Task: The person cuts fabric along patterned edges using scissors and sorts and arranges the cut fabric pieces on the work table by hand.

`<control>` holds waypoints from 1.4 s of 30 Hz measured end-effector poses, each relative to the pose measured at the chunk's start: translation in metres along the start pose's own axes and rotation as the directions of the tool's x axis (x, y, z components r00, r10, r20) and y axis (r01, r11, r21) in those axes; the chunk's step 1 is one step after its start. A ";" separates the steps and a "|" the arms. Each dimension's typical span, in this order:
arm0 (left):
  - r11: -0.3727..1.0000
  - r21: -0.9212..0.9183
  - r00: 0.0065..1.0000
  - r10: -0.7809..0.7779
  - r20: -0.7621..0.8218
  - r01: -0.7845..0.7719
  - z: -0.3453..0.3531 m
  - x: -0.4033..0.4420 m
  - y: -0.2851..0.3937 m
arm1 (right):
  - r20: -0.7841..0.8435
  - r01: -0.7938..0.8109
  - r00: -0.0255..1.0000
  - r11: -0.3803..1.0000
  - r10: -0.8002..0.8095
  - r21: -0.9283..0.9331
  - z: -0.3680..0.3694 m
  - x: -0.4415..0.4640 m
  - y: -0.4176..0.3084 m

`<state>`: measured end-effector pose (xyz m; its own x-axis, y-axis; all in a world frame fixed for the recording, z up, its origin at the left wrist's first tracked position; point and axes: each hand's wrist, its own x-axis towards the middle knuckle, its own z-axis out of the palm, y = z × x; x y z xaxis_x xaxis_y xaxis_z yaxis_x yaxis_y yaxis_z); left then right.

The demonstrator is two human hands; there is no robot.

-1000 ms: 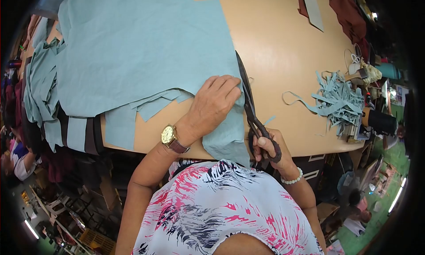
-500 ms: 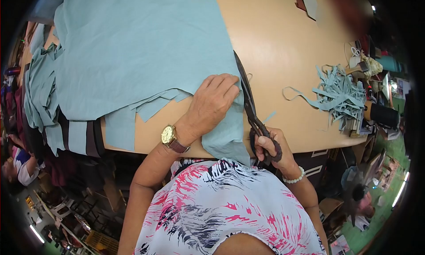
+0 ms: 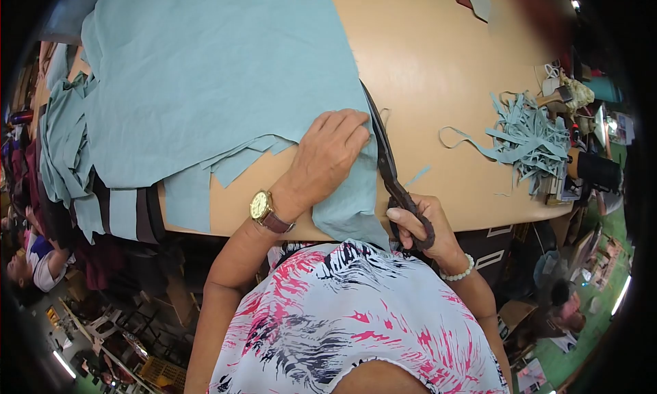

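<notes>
A large sheet of light blue-green fabric [image 3: 212, 72] covers the left part of the table, and its lower right corner hangs over the front edge. My left hand [image 3: 332, 154] rests on that fabric close to its right edge, palm down, fingers lightly bent and pressing on it. My right hand [image 3: 428, 233] is closed around the handles of long dark scissors [image 3: 388, 168]. Their blades point away from me along the fabric's right edge, just beside my left fingertips. They look nearly closed. The lower handle is partly hidden by my fingers.
On the right of the wooden table [image 3: 424, 65] lies a heap of thin fabric strips [image 3: 530, 141]. A brush [image 3: 558, 96] and a dark cylindrical object [image 3: 599, 171] are beside it. Bunched fabric [image 3: 65, 141] lies at the left edge. Other people sit farther off.
The scissors' handles and blades have come closer together as my right thumb shifted left. My left hand stays in nearly the same place on the fabric.
</notes>
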<state>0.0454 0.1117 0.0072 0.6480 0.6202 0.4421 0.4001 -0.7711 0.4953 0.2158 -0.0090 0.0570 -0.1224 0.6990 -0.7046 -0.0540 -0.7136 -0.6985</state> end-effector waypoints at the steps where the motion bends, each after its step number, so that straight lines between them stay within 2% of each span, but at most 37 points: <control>1: 1.000 -0.002 1.000 0.000 -0.001 0.000 0.000 0.000 0.000 | 0.003 0.001 1.000 1.000 -0.001 -0.011 0.000 0.000 0.000; 4: 0.999 -0.048 1.000 -0.019 -0.013 0.018 -0.003 0.002 0.001 | 0.047 0.130 0.990 0.986 -0.136 0.107 -0.002 0.003 0.012; 13: 0.993 -0.117 1.000 -0.011 -0.005 0.011 -0.006 -0.003 0.003 | -0.006 0.140 0.990 0.990 -0.140 0.018 0.004 0.018 -0.015; 28: 0.988 -0.153 1.000 -0.009 0.030 0.014 -0.011 -0.007 0.008 | -0.052 0.153 0.987 0.985 -0.149 0.075 0.009 0.020 -0.009; 42: 0.987 -0.163 1.000 -0.012 0.016 0.014 -0.009 -0.008 0.010 | -0.069 0.128 0.990 0.991 -0.125 0.036 0.007 0.016 -0.005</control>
<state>0.0384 0.0998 0.0150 0.6538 0.6268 0.4238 0.2985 -0.7284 0.6167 0.2072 0.0058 0.0501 -0.0463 0.7844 -0.6185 -0.1049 -0.6196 -0.7779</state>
